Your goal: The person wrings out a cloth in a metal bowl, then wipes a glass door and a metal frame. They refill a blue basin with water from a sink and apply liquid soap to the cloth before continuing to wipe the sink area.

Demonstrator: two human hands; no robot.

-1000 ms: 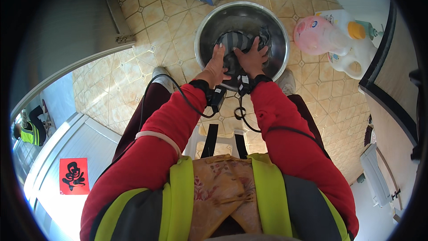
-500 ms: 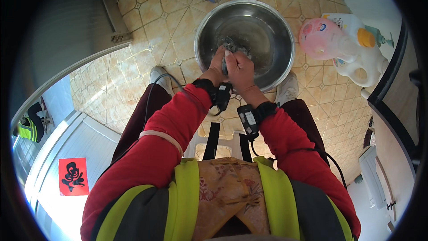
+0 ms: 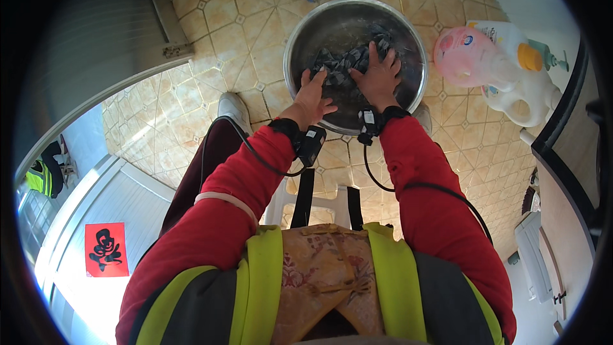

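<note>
A dark grey checked cloth (image 3: 345,62) lies loosely spread in the metal basin (image 3: 418,67), which stands on the floor in front of me. My left hand (image 3: 311,99) is over the basin's near left side, fingers apart, its fingertips by the cloth's near left edge. On the right, my right hand (image 3: 381,78) has its fingers spread, their tips against or just over the cloth. Neither hand grips it. Some water seems to be in the basin, though its depth does not show.
Right of the basin stand a pink bottle (image 3: 463,57), a white jug (image 3: 520,99) and a green pump bottle (image 3: 546,54). A dark-edged counter (image 3: 562,134) is at the far right. My shoe (image 3: 234,112) is just left of the basin. Cables hang from both wrists.
My hands were together, squeezing the bunched cloth over the basin. Now they are apart and opened, and the cloth has dropped and spread out in the basin.
</note>
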